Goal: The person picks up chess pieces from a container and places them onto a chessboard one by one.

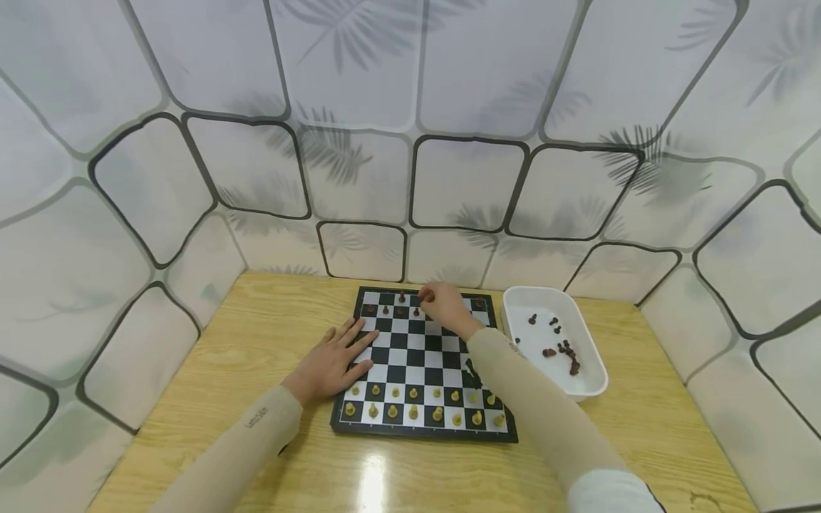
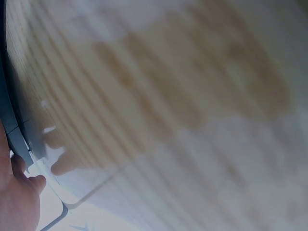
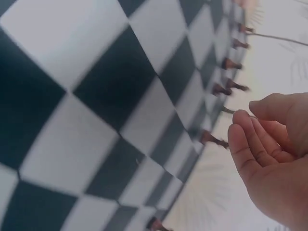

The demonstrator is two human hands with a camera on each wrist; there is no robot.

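We see a yellow wood-grained desk (image 1: pixel 276 320) with a white streak of reflected light (image 1: pixel 373 481) on its near part and a brown curved mark (image 1: pixel 704 501) toward the near right. Behind it and along both sides, we find a grey-white backdrop (image 1: pixel 468 178) patterned with black and grey rounded outlines and grey feathery leaf prints (image 1: pixel 333 147).

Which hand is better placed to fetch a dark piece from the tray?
Probably the right hand: it's nearer the tray, while the left hand rests at the left edge of the board.
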